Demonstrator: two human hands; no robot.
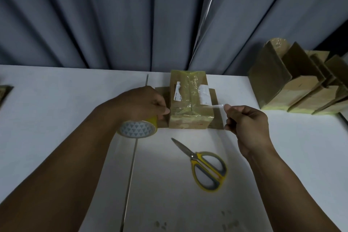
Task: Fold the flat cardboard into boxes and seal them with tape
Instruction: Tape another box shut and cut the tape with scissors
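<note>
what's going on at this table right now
A person is taping up a cardboard box on the white table. The left grip holds the yellow tape roll by the box's left side. The right grip pinches the free end of a clear tape strip stretched past the box's right side. Yellow-handled scissors lie closed on the table nearer the person, untouched. A row of taped boxes stands at the far right.

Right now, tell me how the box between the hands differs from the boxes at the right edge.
The centre box sits flat and alone; the right boxes lean tilted in a row. The centre box shows white labels; the right boxes show none. Both are brown cardboard with yellowish tape.
</note>
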